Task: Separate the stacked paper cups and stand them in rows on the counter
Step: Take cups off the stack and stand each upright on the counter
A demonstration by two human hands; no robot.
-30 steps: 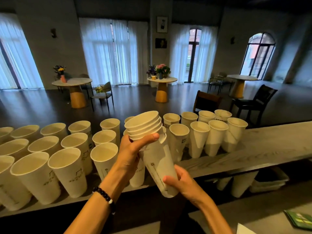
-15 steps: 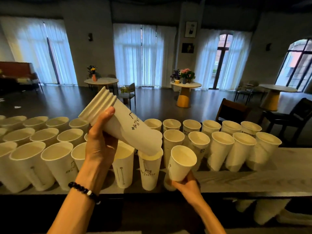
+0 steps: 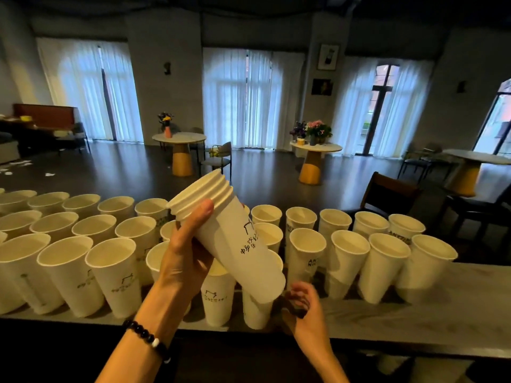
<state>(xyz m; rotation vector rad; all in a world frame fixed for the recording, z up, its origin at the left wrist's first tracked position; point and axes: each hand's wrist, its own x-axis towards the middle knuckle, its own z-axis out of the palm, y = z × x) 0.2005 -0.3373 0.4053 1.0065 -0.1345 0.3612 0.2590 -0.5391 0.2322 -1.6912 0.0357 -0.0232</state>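
Observation:
My left hand (image 3: 184, 261) grips a stack of white paper cups (image 3: 235, 241), tilted with the rims up to the left and the base down to the right. Just under that base, my right hand (image 3: 304, 308) hovers with its fingers apart and holds nothing. Beside it stands a single cup (image 3: 257, 313) on the grey counter (image 3: 442, 308). Several white cups stand upright in rows across the counter, to the left (image 3: 69, 272) and to the right (image 3: 384, 261) of the stack.
Beyond the counter lies a dark floor with round tables (image 3: 179, 150), flower vases (image 3: 318, 131) and chairs (image 3: 387, 192). The counter's right end (image 3: 484, 299) has no cups on it.
My right hand has set the single cup down on the counter, let go of it and moved under the stack's base. The stack in my left hand has shifted right.

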